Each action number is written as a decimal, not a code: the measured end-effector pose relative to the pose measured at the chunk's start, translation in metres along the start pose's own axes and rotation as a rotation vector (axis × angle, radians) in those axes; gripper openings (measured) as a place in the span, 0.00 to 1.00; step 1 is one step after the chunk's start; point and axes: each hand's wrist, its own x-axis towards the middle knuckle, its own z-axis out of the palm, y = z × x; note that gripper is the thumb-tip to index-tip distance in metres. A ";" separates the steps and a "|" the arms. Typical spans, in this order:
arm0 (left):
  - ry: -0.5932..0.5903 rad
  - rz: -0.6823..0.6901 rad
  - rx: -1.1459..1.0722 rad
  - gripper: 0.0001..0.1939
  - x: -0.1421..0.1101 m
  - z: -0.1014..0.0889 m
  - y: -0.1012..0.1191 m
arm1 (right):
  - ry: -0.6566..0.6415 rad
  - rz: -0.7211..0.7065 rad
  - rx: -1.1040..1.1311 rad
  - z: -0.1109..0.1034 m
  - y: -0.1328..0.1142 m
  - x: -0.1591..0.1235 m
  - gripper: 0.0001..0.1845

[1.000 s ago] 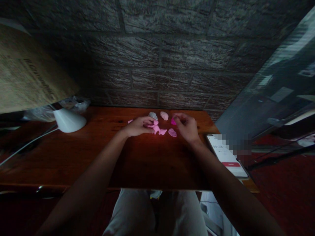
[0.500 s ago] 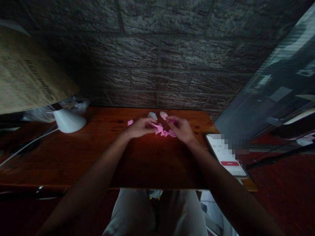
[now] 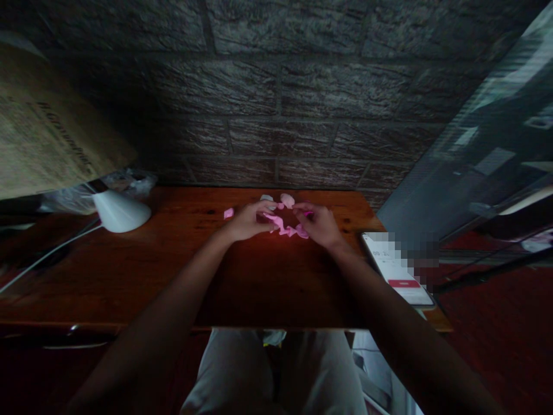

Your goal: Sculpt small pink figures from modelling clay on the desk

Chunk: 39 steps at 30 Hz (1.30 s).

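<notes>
Pink crinkled pieces form a rough ring on the table between my hands. My left hand [image 3: 252,221] curls at the ring's left side, its thumb and fingers around one end of a pink ruffled strip [image 3: 285,229]. My right hand [image 3: 318,225] is at the right side with index finger and thumb bent close together; what they pinch is hidden. A bright magenta bit [image 3: 308,213] shows by its fingers. A pale pink lump [image 3: 287,200] lies just beyond the right fingertips, and a whitish lump [image 3: 268,199] sits behind the left fingers.
A small pink piece [image 3: 228,213] lies left of my left hand. A phone [image 3: 395,268] rests at the table's right edge. On the left are a white cone-shaped base [image 3: 121,211] with a cord, and a brown printed bag [image 3: 47,127]. A brick wall [image 3: 276,98] stands behind.
My left fingers have spread wider and moved up towards the pale pink lump. My right fingertips have drawn back slightly from that lump. The pink pieces now show more of a ring.
</notes>
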 end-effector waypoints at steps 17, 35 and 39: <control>-0.149 -0.170 -0.130 0.18 -0.008 -0.033 0.004 | -0.377 -0.076 0.089 -0.008 0.004 -0.002 0.10; -0.102 -0.087 -0.119 0.16 -0.003 -0.023 -0.005 | -0.436 -0.021 0.329 -0.016 0.002 -0.001 0.09; -0.084 -0.083 -0.090 0.17 -0.003 -0.022 -0.005 | -0.396 -0.042 0.257 -0.016 0.000 -0.001 0.08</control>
